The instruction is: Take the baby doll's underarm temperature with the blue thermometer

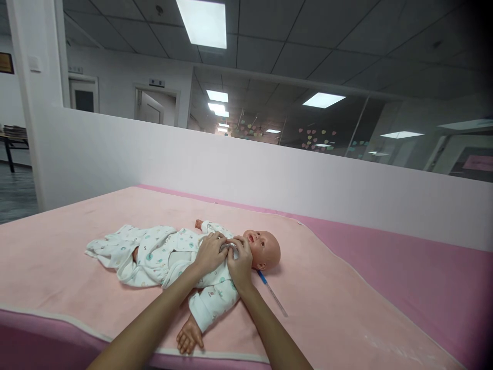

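Observation:
A baby doll (266, 250) lies on its back, its head to the right, dressed in a white printed outfit (154, 250). At the upper chest, just below the chin, my left hand (211, 253) has its fingers closed on the front of the outfit. My right hand (239, 259) pinches the cloth beside it, close to the neck. A small greyish-white patch shows between the two hands; I cannot tell if it is cloth or something else. Beside the doll's head lies a thin clear stick with a blue end (272, 293), which looks like a thermometer.
A pale pink mat (327, 313) covers the bed, with darker pink padding (385, 262) along the right and back. A low white partition (231, 169) rises behind it. The doll's bare hand (189, 336) rests near the front edge, between my forearms.

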Demonstrator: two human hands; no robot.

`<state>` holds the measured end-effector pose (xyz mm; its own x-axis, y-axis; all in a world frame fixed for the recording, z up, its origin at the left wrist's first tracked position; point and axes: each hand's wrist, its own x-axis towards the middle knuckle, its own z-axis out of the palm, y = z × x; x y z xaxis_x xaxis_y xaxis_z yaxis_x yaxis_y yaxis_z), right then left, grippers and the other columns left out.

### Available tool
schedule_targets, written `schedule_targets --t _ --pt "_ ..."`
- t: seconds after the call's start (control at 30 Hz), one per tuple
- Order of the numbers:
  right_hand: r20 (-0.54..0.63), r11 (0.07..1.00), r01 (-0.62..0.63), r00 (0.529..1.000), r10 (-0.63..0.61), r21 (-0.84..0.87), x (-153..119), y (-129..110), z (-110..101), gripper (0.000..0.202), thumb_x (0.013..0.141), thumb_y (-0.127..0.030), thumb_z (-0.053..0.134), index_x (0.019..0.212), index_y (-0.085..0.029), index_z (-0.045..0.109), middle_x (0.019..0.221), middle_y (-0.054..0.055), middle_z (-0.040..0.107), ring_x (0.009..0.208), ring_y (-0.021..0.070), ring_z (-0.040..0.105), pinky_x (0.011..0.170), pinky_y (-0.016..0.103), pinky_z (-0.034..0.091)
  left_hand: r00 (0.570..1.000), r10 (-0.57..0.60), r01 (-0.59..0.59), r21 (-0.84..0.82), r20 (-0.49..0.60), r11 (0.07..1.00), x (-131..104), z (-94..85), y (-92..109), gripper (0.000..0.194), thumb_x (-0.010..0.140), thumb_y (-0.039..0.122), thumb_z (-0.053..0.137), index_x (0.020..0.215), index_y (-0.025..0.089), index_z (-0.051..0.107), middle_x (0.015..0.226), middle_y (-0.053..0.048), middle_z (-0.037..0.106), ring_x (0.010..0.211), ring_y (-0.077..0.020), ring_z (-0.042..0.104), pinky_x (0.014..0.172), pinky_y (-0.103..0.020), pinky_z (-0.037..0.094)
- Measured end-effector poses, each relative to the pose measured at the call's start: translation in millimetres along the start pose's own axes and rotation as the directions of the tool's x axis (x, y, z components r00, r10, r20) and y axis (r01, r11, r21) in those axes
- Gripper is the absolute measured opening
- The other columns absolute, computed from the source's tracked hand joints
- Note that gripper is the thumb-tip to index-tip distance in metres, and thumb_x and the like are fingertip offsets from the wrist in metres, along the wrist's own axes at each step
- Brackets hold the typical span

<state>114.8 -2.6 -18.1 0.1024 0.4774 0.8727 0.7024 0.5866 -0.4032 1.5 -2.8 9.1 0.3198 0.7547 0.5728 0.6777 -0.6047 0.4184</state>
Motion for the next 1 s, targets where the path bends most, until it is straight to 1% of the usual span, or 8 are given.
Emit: schedule_targets --t 0.07,0.3,0.53,0.6,0.67,0.77,0.87,1.0 --pt "0.002 1.0 -0.004 1.0 0.004 -0.007 0 1 -2 0.029 0.086 -0.034 0.048 0.111 -0.017 0.05 0.112 0.006 0.053 0.094 0.016 0.055 0.08 0.037 0.047 1.0 0.003 -0.003 0.005 0.002 1.0 0 -0.6 1 0.02 0.079 0.019 0.044 0.088 0.021 0.061 0.095 -0.004 0.056 0.088 -0.0197 0.048 0.079 -0.033 0.036" --pt "-0.001 1.0 -0.004 1.0 0.004 -0.021 -2 -1 -11 0.029 0.086 -0.033 0.048 0.111 -0.018 0.051 0.113 0.007 0.053 0.095 0.0162 0.054 0.081 0.036 0.047 1.0 -0.007 0.007 0.025 -0.007 1.0 -2 -2.3 4 0.02 0.082 0.023 0.042 0.086 0.021 0.061 0.09 -0.005 0.056 0.085 -0.0202 0.049 0.075 -0.033 0.036" --pt "-0.003 1.0 0.008 1.0 -0.008 -0.008 -1 -4 -6 0.029 0.087 -0.034 0.047 0.11 -0.018 0.051 0.112 0.006 0.053 0.094 0.0157 0.055 0.08 0.036 0.047 1.0 0.005 -0.004 0.032 -0.016 0.999 -1 -0.9 2 0.021 0.083 0.024 0.041 0.082 0.021 0.062 0.089 -0.004 0.057 0.084 -0.0193 0.049 0.074 -0.032 0.036" --pt "-0.002 1.0 0.013 1.0 -0.013 0.0 0 -5 -5 0.024 0.086 -0.03 0.047 0.106 -0.018 0.055 0.107 0.006 0.055 0.09 0.0153 0.055 0.078 0.033 0.048 1.0 0.005 -0.004 0.037 -0.026 0.999 0 -0.4 2 0.02 0.083 0.024 0.041 0.08 0.021 0.061 0.087 -0.004 0.057 0.083 -0.019 0.05 0.073 -0.031 0.036" --pt "-0.003 1.0 0.018 1.0 -0.018 0.011 0 -6 -5 0.02 0.083 -0.021 0.045 0.097 -0.018 0.061 0.097 0.006 0.059 0.085 0.0157 0.055 0.073 0.03 0.048 0.999 0.006 -0.005 0.035 -0.035 0.999 -1 0.2 1 0.02 0.083 0.024 0.041 0.079 0.021 0.06 0.086 -0.003 0.056 0.083 -0.0186 0.049 0.072 -0.031 0.036" --pt "-0.001 0.999 0.028 1.0 -0.028 0.029 1 -7 -9 0.029 0.074 -0.009 0.04 0.083 -0.019 0.065 0.085 0.006 0.06 0.08 0.0174 0.055 0.068 0.029 0.047 0.999 0.009 -0.008 0.024 -0.048 1.0 -1 1.7 0 0.02 0.084 0.023 0.04 0.079 0.021 0.059 0.084 -0.003 0.056 0.082 -0.018 0.049 0.072 -0.03 0.036" --pt "0.003 0.998 0.041 0.999 -0.041 0.049 1 -10 -13 0.032 0.07 -0.005 0.037 0.078 -0.02 0.064 0.08 0.005 0.059 0.079 0.0174 0.055 0.069 0.029 0.047 0.998 0.007 -0.006 0.016 -0.056 1.0 -1 3.0 0 0.02 0.084 0.023 0.04 0.08 0.021 0.059 0.083 -0.002 0.056 0.081 -0.0177 0.049 0.072 -0.03 0.036" --pt "-0.016 0.994 0.075 0.997 -0.074 0.082 1 -14 -16 0.032 0.069 -0.004 0.035 0.076 -0.02 0.062 0.079 0.005 0.058 0.078 0.0167 0.055 0.071 0.028 0.047 0.998 -0.004 0.004 -0.011 -0.066 1.0 0 2.1 0 0.02 0.084 0.024 0.04 0.08 0.021 0.06 0.084 -0.002 0.055 0.081 -0.0173 0.05 0.072 -0.03 0.036"
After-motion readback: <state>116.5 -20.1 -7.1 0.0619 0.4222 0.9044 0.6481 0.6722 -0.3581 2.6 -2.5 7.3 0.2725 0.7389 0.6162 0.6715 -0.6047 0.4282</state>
